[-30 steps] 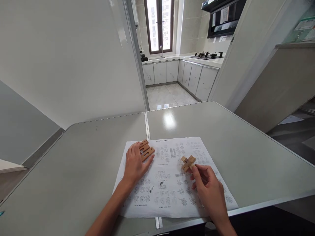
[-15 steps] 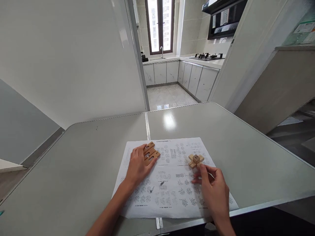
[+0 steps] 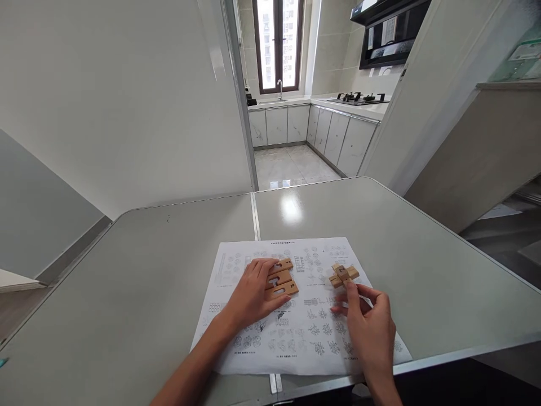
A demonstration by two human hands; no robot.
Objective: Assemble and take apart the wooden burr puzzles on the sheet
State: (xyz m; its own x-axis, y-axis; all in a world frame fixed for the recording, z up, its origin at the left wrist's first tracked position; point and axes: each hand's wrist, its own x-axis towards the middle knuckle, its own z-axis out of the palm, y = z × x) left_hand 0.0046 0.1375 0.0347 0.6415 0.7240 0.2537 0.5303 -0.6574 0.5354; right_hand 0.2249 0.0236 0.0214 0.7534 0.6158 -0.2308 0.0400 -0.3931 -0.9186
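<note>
Flat slotted wooden puzzle pieces (image 3: pixel 282 291), marked with numbers such as 1 and 2, lie side by side on the printed sheet (image 3: pixel 291 363). My left hand (image 3: pixel 251 296) is wrapped around their left end, with the thumb along the near edge and the fingers over the far side. On the sheet's right part sits a wooden cross-shaped puzzle (image 3: pixel 342 273) with a 2 on its top. My right hand (image 3: pixel 372 324) pinches its near end between thumb and forefinger; the other fingers are curled below.
The sheet, covered with small line diagrams, lies near the front edge of the grey table (image 3: pixel 135 304). A metal seam (image 3: pixel 255 217) runs across the tabletop. Beyond the table are a white wall panel (image 3: pixel 127 101) and a kitchen with marble-look cabinets (image 3: pixel 276 125).
My left hand has slid the slotted pieces to the right and slightly nearer, turning them. The cross-shaped puzzle has turned a little in my right hand's pinch and shifted slightly right.
</note>
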